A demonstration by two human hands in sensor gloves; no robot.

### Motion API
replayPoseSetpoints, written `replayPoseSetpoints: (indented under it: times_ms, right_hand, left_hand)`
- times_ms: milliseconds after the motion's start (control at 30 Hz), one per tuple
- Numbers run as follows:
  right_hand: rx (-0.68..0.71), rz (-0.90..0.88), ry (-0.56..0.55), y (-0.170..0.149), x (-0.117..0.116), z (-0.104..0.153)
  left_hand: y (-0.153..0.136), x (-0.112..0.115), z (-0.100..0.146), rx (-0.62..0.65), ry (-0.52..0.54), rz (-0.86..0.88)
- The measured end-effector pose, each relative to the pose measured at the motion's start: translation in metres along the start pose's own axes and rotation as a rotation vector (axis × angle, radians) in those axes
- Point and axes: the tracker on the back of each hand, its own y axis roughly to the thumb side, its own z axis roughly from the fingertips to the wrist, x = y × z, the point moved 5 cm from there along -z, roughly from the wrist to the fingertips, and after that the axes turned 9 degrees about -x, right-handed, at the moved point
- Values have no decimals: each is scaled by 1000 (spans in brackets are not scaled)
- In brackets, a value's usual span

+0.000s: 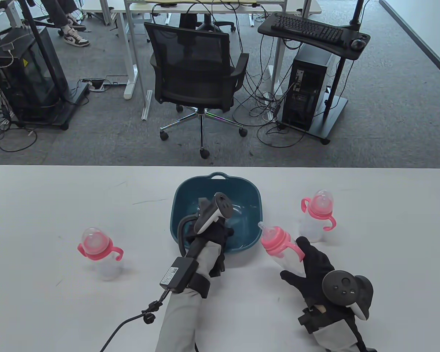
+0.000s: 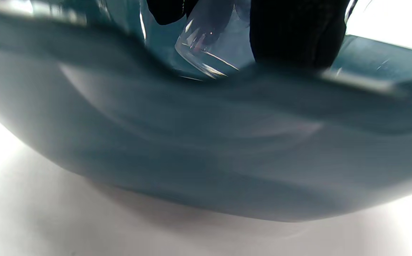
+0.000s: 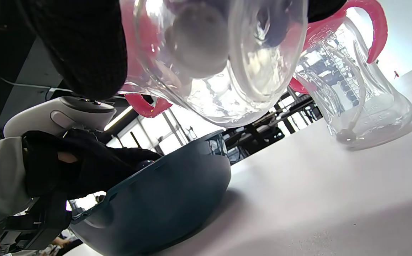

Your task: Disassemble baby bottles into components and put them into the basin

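Over the near rim of the teal basin (image 1: 183, 205) the left hand (image 1: 214, 242) reaches down inside, its fingers (image 2: 295, 32) dipping past the rim; between them the left wrist view shows a clear plastic piece (image 2: 206, 49), pinched or merely touched I cannot tell, since only two dark fingertips and a blurred edge show. Just right of the basin, the right hand (image 1: 311, 271) holds a tilted baby bottle (image 1: 278, 247) above the tabletop (image 1: 58, 198), its fingers curled round the clear body, thumb on one side, pink collar and handles toward the basin, nipple pointing up and away. Beyond those fingers, farther back on the right, a second bottle (image 1: 317, 216) stands upright with its clear cap on; the right wrist view shows raised graduation marks and small lettering on its side (image 3: 337, 57), too fine to read. Well to the left of the left hand's fingers a third bottle (image 1: 101, 253) stands upright, capped, pink handles out to both sides. A black box (image 1: 178, 275) strapped on the left forearm carries a white label, its print unreadable. No brand name is legible anywhere on the bottles or basin.
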Motion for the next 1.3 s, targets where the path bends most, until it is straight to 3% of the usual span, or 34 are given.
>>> replayPoseSetpoints:
  times_ms: [133,300,533,733,1000,1300]
  right_hand:
    - [-2,8,7,1,-1,0]
    - [-3,15,18,1,-3,0]
    - [-1,2,19,2,-4,0]
    - [8,-14,22,3,-5,1]
    - [39,-44,41,11,-11,3]
    - [88,-59,78,24,-21,6]
  left_hand:
    - [-5,1,-4,5,-16,35]
    - [-12,-14,7,53,6,114]
    - [-17,-55,52,254,102,292]
    - [-18,-79,109,459,202,409]
    - [-14,-50,157,604,150,560]
    - [-9,-19,152,679,38,792]
